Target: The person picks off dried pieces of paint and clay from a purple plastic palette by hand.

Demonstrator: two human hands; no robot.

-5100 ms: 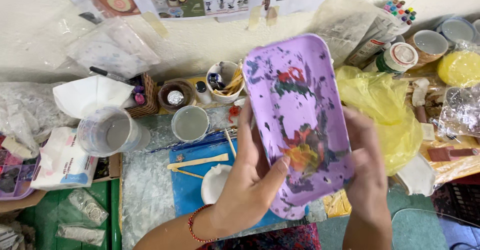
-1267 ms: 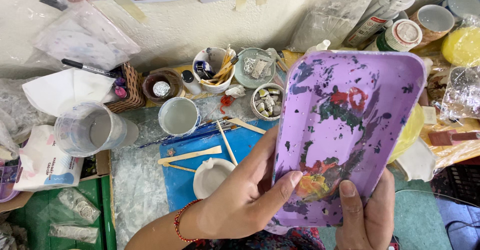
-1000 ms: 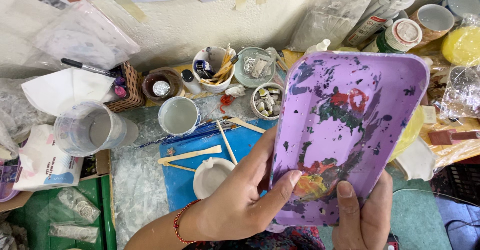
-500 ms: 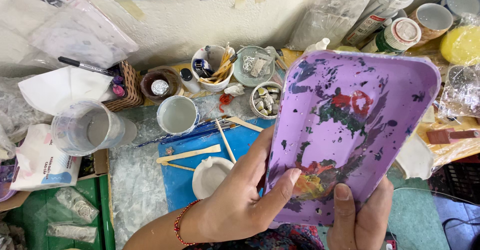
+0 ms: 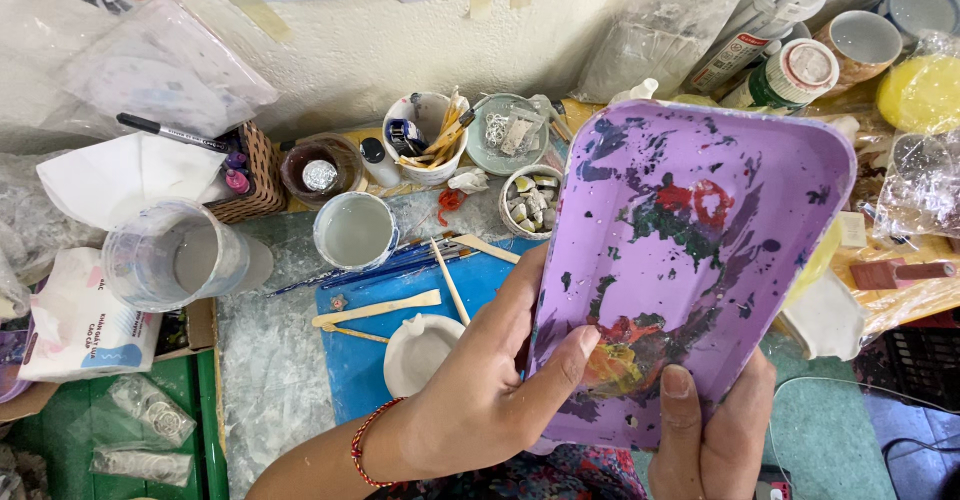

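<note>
A purple plastic tray point(image 5: 700, 210), smeared with red, green, yellow and dark paint, is held up tilted in front of me. My left hand point(image 5: 490, 400), with a red thread bracelet on the wrist, grips its lower left edge, thumb on the painted face. My right hand point(image 5: 710, 440) holds the bottom edge from below, thumb on the inside. Behind the tray on the table lie a blue mat point(image 5: 375, 345) with wooden modelling sticks point(image 5: 375, 310), brushes and a small white clay dish point(image 5: 418, 352).
Along the wall stand a cup of cloudy water point(image 5: 355, 230), a clear plastic beaker point(image 5: 170, 255), a mug of tools point(image 5: 428, 140), a bowl of small pieces point(image 5: 530, 200), a wicker basket point(image 5: 255, 175), jars and a yellow bag point(image 5: 920, 90). Plastic bags and a tissue pack point(image 5: 80, 325) lie left.
The tray has swung from upright in the middle to tilted on the right, uncovering the bowls behind it. In the last second it has scarcely moved; my grip stays the same.
</note>
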